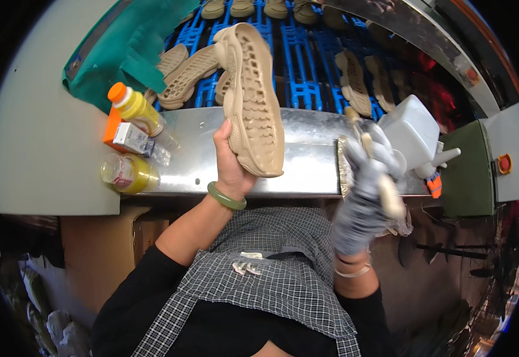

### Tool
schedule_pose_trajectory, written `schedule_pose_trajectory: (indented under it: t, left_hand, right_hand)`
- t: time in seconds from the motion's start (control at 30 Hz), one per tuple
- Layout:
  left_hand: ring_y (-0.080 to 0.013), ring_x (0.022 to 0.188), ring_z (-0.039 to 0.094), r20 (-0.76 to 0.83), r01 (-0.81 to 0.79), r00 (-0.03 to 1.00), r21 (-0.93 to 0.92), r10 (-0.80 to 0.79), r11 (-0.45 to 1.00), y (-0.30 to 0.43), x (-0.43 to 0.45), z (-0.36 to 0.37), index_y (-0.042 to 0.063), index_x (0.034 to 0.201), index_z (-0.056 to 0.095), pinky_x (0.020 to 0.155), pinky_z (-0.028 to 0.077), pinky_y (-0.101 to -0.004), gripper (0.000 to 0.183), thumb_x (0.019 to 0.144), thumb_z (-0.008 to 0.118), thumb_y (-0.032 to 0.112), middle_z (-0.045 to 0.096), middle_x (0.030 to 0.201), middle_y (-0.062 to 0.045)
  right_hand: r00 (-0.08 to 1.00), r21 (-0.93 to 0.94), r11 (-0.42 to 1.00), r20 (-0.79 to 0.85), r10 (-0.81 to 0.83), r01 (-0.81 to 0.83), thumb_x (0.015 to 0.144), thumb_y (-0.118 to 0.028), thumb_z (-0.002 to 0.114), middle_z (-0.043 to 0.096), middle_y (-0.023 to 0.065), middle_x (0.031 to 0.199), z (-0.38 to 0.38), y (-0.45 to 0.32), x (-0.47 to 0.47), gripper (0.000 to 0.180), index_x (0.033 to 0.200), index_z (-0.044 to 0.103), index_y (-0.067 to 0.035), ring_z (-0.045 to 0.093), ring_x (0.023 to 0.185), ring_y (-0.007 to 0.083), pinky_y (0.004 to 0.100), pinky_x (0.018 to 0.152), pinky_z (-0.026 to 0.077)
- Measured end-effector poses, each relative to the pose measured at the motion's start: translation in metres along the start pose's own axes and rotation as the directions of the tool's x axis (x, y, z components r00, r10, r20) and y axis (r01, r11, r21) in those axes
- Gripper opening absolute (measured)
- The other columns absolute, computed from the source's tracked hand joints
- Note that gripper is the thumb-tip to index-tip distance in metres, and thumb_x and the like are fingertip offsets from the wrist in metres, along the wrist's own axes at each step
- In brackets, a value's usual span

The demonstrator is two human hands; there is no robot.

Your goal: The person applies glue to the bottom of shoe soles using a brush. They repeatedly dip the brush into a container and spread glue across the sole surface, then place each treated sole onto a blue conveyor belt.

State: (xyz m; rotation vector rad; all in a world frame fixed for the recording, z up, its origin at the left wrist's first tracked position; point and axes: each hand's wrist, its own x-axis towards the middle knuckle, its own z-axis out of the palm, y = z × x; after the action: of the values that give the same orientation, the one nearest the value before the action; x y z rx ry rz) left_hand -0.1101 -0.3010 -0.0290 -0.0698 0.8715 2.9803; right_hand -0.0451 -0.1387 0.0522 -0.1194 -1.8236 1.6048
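Observation:
My bare left hand (232,160) grips a beige shoe sole (255,107) by its lower end, tilted up so its honeycombed inner side faces me. A glossy wet look covers part of that side. My right hand (368,174), in a grey knit glove and blurred by motion, is closed around the pale handle of a brush (391,196). The brush's tan head (352,115) points away from me, over the far edge of the metal ledge (304,156). Behind the held sole, another beige sole (188,80) lies on the blue slatted conveyor (299,67).
Bottles of yellow liquid (140,109) and a small white box (130,138) stand at the left. A white plastic container (409,129) sits at the right, near a red stop button (504,164). More soles (353,82) and several shoes (241,8) rest on the conveyor. Green cloth (121,53) hangs at upper left.

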Motion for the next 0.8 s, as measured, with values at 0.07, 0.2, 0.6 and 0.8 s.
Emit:
schedule_pose_trajectory:
  t: [0.07, 0.2, 0.6, 0.8]
  left_hand:
    - [-0.0252, 0.108, 0.066, -0.012, -0.063, 0.998, 0.142, 0.065, 0.988, -0.016, -0.006, 0.016, 0.003, 0.137, 0.048, 0.091, 0.057, -0.0407, 0.066, 0.096, 0.041, 0.053, 0.063, 0.123, -0.014]
    - [-0.0272, 0.111, 0.064, -0.043, -0.008, 0.999, -0.038, 0.006, 0.999, -0.025, -0.026, 0.02, 0.002, 0.139, 0.047, 0.094, 0.055, -0.0415, 0.07, 0.096, 0.038, 0.056, 0.062, 0.124, -0.015]
    - [-0.042, 0.137, 0.042, 0.218, 0.498, 0.866, -0.291, -0.45, 0.817, -0.047, 0.085, 0.019, 0.016, 0.152, 0.035, 0.104, 0.041, -0.0683, 0.078, 0.094, 0.033, 0.068, 0.041, 0.149, -0.021]
    - [-0.0514, 0.139, 0.034, 0.009, 0.603, 0.797, 0.05, -0.604, 0.796, -0.061, 0.121, -0.004, 0.006, 0.159, 0.0, 0.111, 0.033, -0.0654, 0.098, 0.096, 0.035, 0.071, 0.014, 0.163, -0.024]
  right_hand:
    - [0.882, -0.195, 0.869, 0.23, -0.411, 0.456, 0.097, -0.021, 0.055, 0.063, 0.0119, 0.12, 0.024, 0.023, 0.001, 0.028, 0.12, 0.064, -0.008, 0.063, 0.107, 0.0233, 0.0421, 0.095, 0.051]
    - [0.711, -0.367, 0.609, 0.378, -0.593, 0.703, 0.086, -0.008, 0.068, 0.058, 0.0129, 0.137, 0.057, 0.044, -0.001, 0.027, 0.113, 0.068, -0.012, 0.056, 0.127, 0.0305, 0.0506, 0.112, 0.04]
    - [0.972, -0.015, 0.973, -0.028, -0.232, 0.232, 0.099, -0.003, 0.051, 0.047, 0.0146, 0.145, -0.049, 0.067, 0.029, 0.014, 0.111, 0.058, -0.002, 0.055, 0.125, 0.025, 0.0396, 0.107, 0.048]
    - [0.939, -0.016, 0.94, 0.045, -0.341, 0.342, 0.101, -0.011, 0.051, 0.053, 0.0175, 0.138, -0.052, 0.065, 0.029, 0.018, 0.113, 0.061, -0.004, 0.054, 0.128, 0.029, 0.0434, 0.108, 0.046]
